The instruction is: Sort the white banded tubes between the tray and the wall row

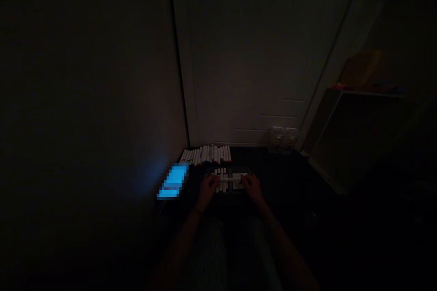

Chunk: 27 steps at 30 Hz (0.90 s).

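Observation:
In the dim head view, my left hand [208, 187] and my right hand [251, 186] pinch the two ends of a white marker [231, 179], held sideways. Below it lies a dark tray [253, 172] with several white markers [223, 186] standing side by side in its left part. A pale card or paper [236, 185] shows in the right part, partly covered by the held marker and my right fingers. Fine details are lost in the dark.
Behind the tray, a row of several markers [206, 154] lies along the wall. A glowing, pixelated blue screen [175, 181] is at the left. Two clear plastic containers [282, 140] stand at the back right, near a cabinet [327, 127] with an orange item [362, 68] on top.

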Motion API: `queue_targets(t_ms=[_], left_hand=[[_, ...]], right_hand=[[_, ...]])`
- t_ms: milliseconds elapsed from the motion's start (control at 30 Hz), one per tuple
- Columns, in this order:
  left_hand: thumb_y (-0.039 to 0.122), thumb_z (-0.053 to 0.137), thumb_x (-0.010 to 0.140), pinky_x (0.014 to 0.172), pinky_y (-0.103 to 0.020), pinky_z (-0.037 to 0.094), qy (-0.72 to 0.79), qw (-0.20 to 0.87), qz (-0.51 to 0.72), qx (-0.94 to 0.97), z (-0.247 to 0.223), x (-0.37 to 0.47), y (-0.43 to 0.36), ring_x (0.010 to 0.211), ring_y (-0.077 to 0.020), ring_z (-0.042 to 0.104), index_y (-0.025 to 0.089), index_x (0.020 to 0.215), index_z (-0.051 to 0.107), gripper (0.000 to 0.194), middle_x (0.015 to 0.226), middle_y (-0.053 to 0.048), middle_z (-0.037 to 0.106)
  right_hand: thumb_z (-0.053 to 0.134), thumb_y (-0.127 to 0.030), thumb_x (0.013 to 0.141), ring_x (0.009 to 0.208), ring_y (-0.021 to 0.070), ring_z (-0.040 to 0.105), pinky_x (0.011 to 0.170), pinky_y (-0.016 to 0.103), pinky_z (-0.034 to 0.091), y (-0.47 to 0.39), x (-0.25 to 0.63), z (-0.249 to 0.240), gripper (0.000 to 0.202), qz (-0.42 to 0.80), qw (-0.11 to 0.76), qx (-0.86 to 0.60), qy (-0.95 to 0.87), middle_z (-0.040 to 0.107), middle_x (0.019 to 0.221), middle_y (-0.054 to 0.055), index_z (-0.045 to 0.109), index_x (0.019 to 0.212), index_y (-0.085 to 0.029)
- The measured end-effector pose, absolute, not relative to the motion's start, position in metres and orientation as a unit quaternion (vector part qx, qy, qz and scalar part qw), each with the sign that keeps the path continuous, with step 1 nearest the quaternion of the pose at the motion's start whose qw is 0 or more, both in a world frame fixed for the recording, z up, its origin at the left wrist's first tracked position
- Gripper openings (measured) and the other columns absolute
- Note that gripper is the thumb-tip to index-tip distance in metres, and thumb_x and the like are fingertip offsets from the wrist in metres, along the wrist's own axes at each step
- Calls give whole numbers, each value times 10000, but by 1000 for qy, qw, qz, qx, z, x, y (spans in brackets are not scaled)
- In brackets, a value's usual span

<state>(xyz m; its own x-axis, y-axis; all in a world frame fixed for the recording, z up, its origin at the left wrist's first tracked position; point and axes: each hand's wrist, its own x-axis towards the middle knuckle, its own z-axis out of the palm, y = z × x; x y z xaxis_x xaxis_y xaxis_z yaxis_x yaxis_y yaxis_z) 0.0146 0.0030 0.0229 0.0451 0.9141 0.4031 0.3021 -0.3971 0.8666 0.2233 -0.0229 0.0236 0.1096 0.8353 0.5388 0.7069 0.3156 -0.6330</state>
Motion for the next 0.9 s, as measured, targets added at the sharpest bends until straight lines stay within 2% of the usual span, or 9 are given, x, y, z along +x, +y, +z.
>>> queue_targets(t_ms=[667, 900], left_hand=[[397, 511, 713, 736, -283, 452, 453, 312, 528, 647, 22, 16, 5, 801, -168, 588, 162, 879, 609, 304, 870, -52, 641], [388, 525, 697, 737, -281, 452, 455, 317, 531, 641, 27, 16, 2, 799, -165, 580, 159, 888, 607, 309, 868, -49, 638]], right_hand=[[367, -405, 837, 767, 135, 524, 719, 237, 343, -22, 225, 22, 339, 69, 462, -579, -668, 620, 758, 14, 609, 706, -208], [348, -390, 850, 801, 134, 527, 733, 239, 343, -20, 226, 19, 313, 61, 455, -578, -674, 617, 828, 21, 594, 802, -205]])
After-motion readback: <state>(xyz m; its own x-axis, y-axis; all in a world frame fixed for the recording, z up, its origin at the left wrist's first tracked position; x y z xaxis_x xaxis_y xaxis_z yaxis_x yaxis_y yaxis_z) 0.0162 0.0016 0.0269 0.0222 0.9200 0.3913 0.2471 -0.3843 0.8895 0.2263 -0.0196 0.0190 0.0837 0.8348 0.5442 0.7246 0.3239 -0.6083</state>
